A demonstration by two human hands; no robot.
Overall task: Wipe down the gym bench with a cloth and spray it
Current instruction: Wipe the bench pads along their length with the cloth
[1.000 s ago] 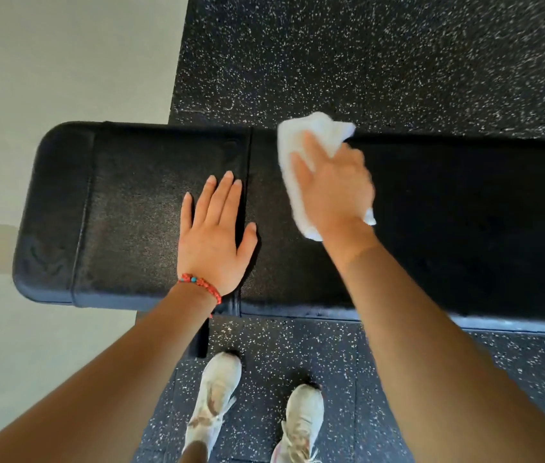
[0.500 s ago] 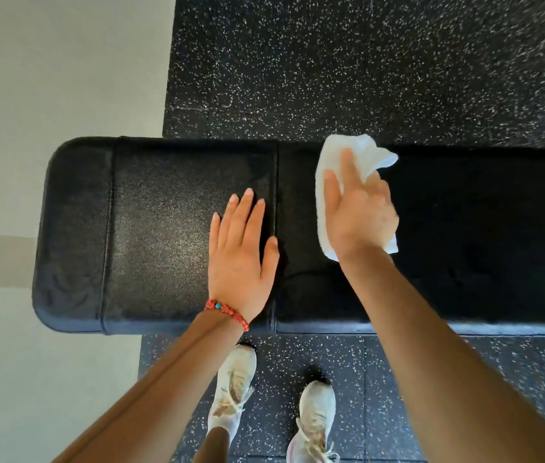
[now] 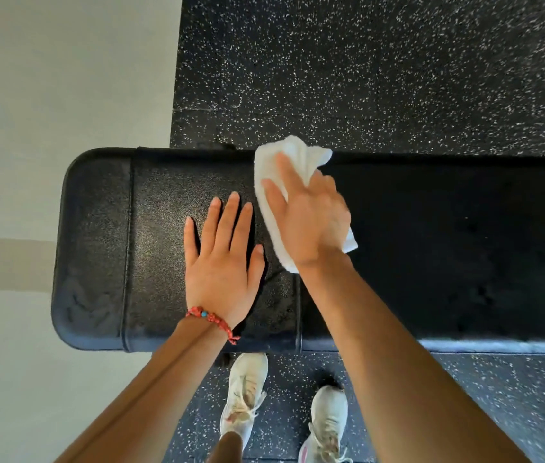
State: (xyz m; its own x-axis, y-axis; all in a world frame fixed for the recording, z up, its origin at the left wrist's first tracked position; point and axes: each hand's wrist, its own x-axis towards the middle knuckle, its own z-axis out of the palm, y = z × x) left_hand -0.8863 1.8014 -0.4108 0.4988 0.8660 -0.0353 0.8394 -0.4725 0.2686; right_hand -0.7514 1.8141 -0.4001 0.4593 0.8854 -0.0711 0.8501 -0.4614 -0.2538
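A long black padded gym bench [image 3: 448,248] runs across the view, with a seam between its short left pad and long right pad. My left hand [image 3: 222,262] lies flat on the left pad, fingers straight and spread, a red bead bracelet on the wrist. My right hand [image 3: 308,215] presses a white cloth [image 3: 273,208] onto the bench over the seam. Its thumb and forefinger lie stretched on the cloth, and the other fingers curl into the bunched fabric. The cloth's left edge sits just right of my left fingertips. No spray bottle is in view.
The bench stands on black speckled rubber flooring [image 3: 381,68]. A pale smooth floor [image 3: 64,78] begins left of the bench's rounded end. My feet in white sneakers [image 3: 246,392] stand close against the bench's near side.
My right hand has slid the cloth left along the bench, from right of the seam onto it, closer to my left hand. The left hand stays flat on the left pad.
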